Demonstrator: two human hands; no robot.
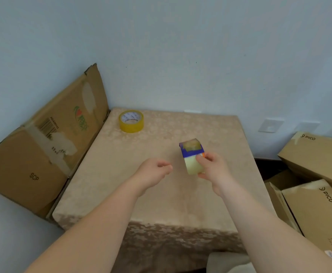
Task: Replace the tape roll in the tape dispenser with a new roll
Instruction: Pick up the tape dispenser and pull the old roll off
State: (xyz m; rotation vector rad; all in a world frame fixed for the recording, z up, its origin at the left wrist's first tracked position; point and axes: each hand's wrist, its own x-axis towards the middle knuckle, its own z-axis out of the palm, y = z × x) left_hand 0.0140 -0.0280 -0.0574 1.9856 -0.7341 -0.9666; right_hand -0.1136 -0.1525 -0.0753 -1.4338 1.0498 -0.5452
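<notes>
Two bare hands were out over the table (161,203), which had a tan cloth on it. The right hand (213,170) held the tape dispenser (193,154) up above the middle of the table, nearer its right edge. The fingers were wrapped around the pale roll (194,166) sitting in it (the blue part stuck out on top, and the picture was a bit blurry there). The left hand (153,172) was just beside it, not touching, holding nothing, with its fingers curled in loosely. A yellow tape roll (131,121) lay flat near the far left corner of the table. A big flat cardboard sheet (43,146) leaned by the left edge. Brown boxes (318,154) were piled past the right edge.
</notes>
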